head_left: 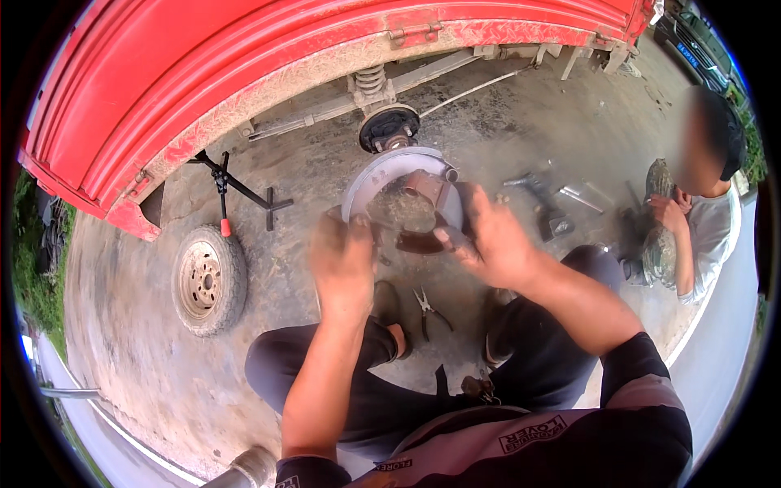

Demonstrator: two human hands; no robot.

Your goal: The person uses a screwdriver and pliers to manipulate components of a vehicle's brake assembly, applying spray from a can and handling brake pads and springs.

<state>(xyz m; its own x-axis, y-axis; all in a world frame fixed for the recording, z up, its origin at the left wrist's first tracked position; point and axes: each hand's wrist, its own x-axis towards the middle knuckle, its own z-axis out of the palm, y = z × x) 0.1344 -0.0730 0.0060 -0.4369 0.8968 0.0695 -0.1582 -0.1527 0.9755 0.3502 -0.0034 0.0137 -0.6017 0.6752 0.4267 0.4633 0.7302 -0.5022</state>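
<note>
A round, grey metal brake drum (pixel 370 180), rusty brown on its lower inner part, is between my hands over the ground. My left hand (pixel 342 256) grips its left side, blurred by motion. My right hand (pixel 492 244) is on its right side, thumb in front and fingers around the edge. Just beyond the drum, the wheel hub (pixel 390 126) with its dark round backing plate sits under the red vehicle. A pair of pliers (pixel 427 313) with dark handles lies on the ground between my feet, jaws apart.
The red vehicle body (pixel 244 73) overhangs the far side, with a coil spring (pixel 370 81) below. At left are a black stand (pixel 224 183) and a wheel (pixel 207 281). Tools (pixel 533 187) lie at right, near a crouching person (pixel 708 211). A car (pixel 691 45) stands far right.
</note>
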